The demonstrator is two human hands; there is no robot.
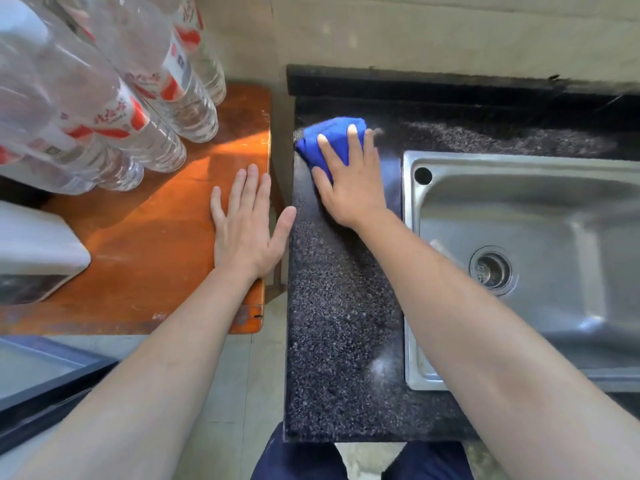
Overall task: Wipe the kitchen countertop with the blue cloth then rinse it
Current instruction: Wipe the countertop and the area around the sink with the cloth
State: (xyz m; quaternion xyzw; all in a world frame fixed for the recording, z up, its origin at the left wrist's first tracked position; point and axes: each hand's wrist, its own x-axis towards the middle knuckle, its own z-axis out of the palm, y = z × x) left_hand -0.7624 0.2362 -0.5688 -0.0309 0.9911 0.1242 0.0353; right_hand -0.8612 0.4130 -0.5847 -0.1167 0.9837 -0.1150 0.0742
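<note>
One bunched cloth (334,135) rests on speckled countertop (341,306).

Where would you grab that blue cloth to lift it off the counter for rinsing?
Take the bunched-up middle of the blue cloth from straight above. It lies in a soft heap on the countertop, and the right hand presses flat on top; curling its fingers would probably gather enough folds to lift it.
</note>
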